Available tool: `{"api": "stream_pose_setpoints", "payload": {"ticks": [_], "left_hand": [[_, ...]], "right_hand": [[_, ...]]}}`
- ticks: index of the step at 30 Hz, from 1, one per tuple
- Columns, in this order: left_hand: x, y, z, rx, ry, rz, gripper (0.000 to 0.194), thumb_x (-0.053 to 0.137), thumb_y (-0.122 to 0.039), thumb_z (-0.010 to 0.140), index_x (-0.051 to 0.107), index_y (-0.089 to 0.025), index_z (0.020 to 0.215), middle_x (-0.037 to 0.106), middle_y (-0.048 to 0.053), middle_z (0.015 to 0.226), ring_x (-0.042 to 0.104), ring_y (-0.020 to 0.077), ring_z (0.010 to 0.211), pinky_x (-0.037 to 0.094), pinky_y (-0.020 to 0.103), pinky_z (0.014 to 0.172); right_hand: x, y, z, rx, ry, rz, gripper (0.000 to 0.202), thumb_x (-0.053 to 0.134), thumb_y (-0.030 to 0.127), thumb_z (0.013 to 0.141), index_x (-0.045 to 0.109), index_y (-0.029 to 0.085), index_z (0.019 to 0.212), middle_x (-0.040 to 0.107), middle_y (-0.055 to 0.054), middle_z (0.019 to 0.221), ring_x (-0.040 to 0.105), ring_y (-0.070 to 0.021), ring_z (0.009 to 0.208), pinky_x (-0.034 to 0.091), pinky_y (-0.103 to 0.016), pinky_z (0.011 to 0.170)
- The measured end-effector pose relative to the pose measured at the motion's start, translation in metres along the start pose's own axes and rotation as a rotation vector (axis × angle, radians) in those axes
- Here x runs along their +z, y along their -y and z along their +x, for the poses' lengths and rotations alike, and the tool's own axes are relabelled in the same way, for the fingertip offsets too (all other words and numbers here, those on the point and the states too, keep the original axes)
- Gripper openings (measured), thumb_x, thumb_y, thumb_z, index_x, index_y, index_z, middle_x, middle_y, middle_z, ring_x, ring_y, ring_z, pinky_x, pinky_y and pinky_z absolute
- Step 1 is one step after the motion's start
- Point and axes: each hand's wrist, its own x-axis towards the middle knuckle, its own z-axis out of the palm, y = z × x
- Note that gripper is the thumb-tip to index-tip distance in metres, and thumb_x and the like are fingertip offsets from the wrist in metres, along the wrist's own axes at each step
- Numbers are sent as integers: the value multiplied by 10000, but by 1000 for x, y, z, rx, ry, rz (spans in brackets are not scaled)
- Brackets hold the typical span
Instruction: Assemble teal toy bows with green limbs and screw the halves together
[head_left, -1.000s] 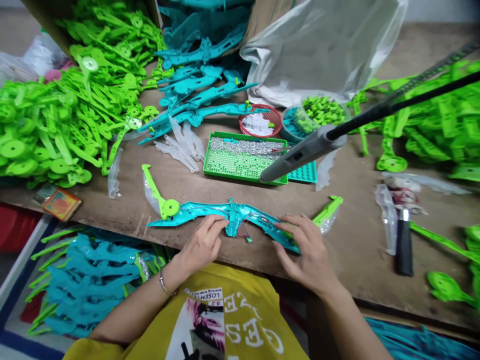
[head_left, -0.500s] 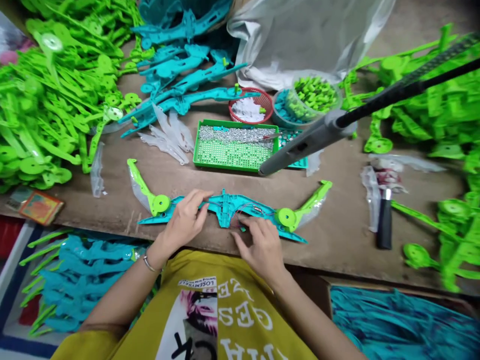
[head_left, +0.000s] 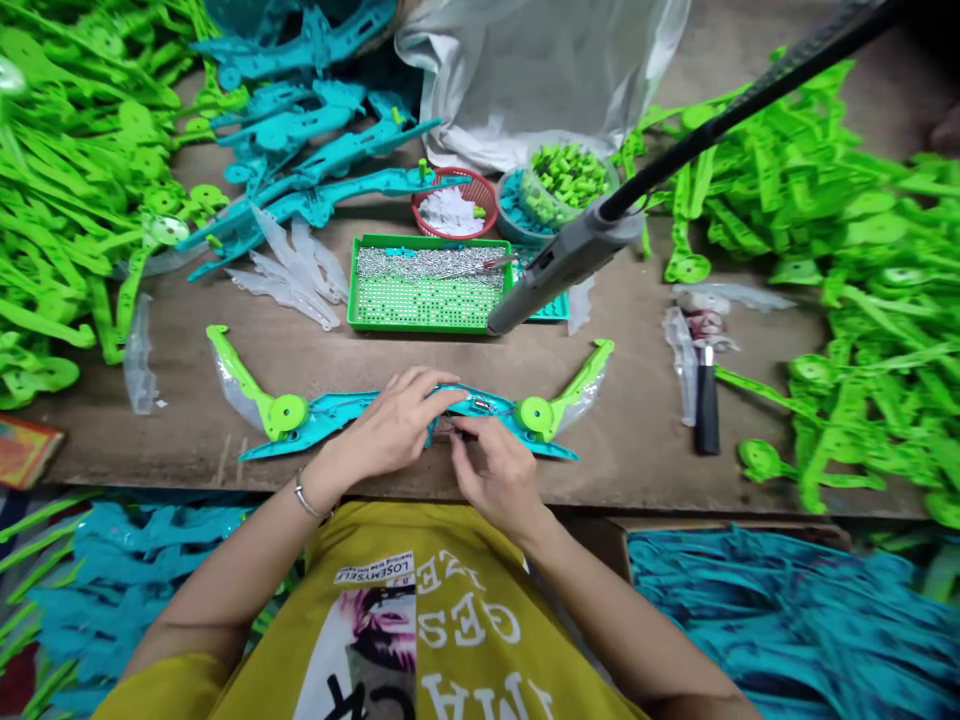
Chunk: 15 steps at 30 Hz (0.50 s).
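A blue bow-shaped plastic body (head_left: pixel 330 418) lies across the table near its front edge, with a green arm (head_left: pixel 262 403) at its left end and another green arm (head_left: pixel 559 405) at its right end. Over the middle of the body lies my left hand (head_left: pixel 397 420), its fingers bent across the centre piece and hiding much of it. My right hand (head_left: pixel 495 465) is just right of centre, thumb and forefinger brought together at thin wires (head_left: pixel 444 424). A small metal part (head_left: pixel 480 404) sits in the body above that hand.
Behind the body stand a green tray of screws (head_left: pixel 427 325), a red basket (head_left: pixel 491 215) and bowls of small parts. A grey tool (head_left: pixel 566 262) hangs over the tray. Green parts (head_left: pixel 862 240) pile right and left; a black-handled tool (head_left: pixel 706 405) lies right.
My left hand has moved right along the body, onto its centre. My right hand has come in towards it, its fingers now closed on the wires. The whole view has shifted.
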Motion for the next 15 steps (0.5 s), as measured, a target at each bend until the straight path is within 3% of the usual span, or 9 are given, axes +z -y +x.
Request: {"api": "stream_pose_setpoints", "payload": {"ticks": [5,11,15], "left_hand": [[4,13,0,-29,-10,6,310,431,-70,936,591,-140,1192,631,96,1047,573,210,984,534,390,896],[0,16,-8,-86,-49,-17,505,382,46,814,563,-160,1238,613,98,1161,567,213,1096,502,412,969],[-4,6,-13,-163,-2,60,456,540,-62,785,570,-161,1229,614,112,1186,556,264,1103,484,447,949]], "right_hand": [[1,-4,5,114,-3,100,173,580,152,908,612,234,1057,724,-51,920,694,-190,803,581,-348,740],[-2,-7,16,227,16,202,150,608,211,904,659,230,1044,733,-44,910,677,-171,732,576,-332,694],[-4,-8,26,255,41,281,125,634,220,883,686,217,997,726,-36,858,668,-155,684,574,-313,668]]}}
